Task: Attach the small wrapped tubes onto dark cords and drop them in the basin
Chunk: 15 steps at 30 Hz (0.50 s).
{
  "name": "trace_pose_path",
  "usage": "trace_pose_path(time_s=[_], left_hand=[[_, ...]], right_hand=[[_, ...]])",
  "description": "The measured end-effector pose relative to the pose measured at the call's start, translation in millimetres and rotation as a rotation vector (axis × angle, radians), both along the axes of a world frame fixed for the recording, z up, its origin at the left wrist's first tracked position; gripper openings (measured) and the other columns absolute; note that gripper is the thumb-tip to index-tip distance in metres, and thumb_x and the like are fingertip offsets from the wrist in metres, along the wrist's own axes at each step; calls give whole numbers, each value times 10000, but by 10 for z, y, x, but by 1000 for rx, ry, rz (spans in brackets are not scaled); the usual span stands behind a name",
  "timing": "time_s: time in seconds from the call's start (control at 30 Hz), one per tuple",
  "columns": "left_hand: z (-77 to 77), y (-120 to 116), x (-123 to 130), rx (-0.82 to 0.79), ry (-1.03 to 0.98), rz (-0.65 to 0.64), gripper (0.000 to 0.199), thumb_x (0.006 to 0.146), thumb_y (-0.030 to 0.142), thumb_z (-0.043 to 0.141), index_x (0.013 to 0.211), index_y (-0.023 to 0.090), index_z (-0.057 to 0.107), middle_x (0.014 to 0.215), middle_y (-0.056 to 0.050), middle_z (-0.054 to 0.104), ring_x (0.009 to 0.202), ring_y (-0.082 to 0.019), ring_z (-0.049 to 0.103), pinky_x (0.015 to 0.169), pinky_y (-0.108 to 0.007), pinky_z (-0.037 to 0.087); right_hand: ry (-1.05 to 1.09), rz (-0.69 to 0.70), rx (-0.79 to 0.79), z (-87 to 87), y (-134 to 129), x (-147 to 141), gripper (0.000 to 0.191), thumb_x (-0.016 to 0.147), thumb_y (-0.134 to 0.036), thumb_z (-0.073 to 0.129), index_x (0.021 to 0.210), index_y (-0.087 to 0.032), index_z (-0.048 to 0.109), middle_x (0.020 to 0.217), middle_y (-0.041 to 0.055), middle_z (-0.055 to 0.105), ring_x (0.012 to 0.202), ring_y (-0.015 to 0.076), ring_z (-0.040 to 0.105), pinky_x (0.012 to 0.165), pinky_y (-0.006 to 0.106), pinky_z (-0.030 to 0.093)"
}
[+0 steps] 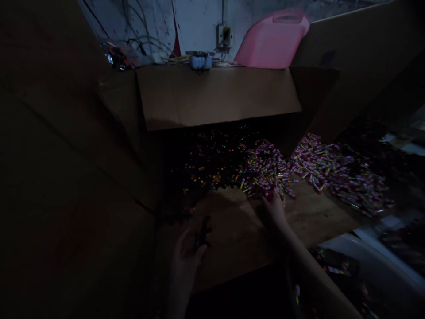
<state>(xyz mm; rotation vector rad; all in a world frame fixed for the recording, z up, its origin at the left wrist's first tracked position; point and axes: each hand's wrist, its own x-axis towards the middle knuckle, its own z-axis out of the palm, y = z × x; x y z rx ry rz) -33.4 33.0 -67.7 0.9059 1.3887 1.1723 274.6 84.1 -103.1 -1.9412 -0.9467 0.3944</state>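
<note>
My left hand point(186, 259) is low over the wooden board, its thumb and fingers closed on a small dark piece point(203, 232) with stubby knobs. The dim light hides what kind of piece it is. At the front of a heap of small pink-and-white tubes point(265, 170) with coloured ends is my right hand point(275, 204). Its fingers are bent down among the tubes at a reddish spot, and I cannot make out what they grip. Left of that heap spreads a dark pile point(212, 159) dotted with orange, yellow and green bits.
A cardboard box point(215, 95) with a hanging flap stands over the piles. The wooden board point(232, 235) lies in front. More tubes point(338, 170) extend right, above a white tub point(375, 257). Behind are a pink plastic container point(274, 42), a blue object point(200, 61) and a wall socket point(225, 36).
</note>
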Motion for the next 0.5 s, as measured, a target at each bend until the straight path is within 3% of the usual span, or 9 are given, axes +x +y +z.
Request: trace_pose_path(time_s=[0.17, 0.27, 0.4, 0.5], left_hand=[[-89, -95, 231, -10, -94, -61, 528, 499, 301, 809, 982, 192, 626, 1004, -93, 701, 967, -273, 653, 797, -340, 550], [-115, -150, 316, -15, -104, -117, 505, 512, 318, 797, 972, 184, 638, 992, -97, 706, 969, -278, 652, 804, -345, 548], [-89, -162, 307, -20, -74, -127, 487, 541, 325, 777, 988, 195, 634, 1038, -94, 698, 1006, -272, 641, 808, -329, 547], [-46, -140, 258, -8, -58, -128, 497, 556, 342, 768, 1008, 199, 623, 1040, -88, 697, 999, -264, 645, 810, -324, 549]], right_hand=[[-143, -106, -134, 45, 48, -133, 505, 794, -440, 535, 1168, -104, 486, 924, 188, 658, 884, 320, 610, 741, 382, 409], [-156, -111, -137, 58, 86, -154, 504, 793, -351, 567, 1209, -78, 485, 900, 199, 667, 896, 335, 624, 744, 391, 420], [-92, -61, -37, 41, 41, -3, 361, 789, -266, 611, 1123, -132, 579, 876, 86, 696, 833, 239, 654, 713, 317, 475], [-20, -55, 55, 59, -128, 275, 268, 887, -354, 533, 978, -116, 617, 831, 21, 676, 677, 132, 636, 633, 277, 518]])
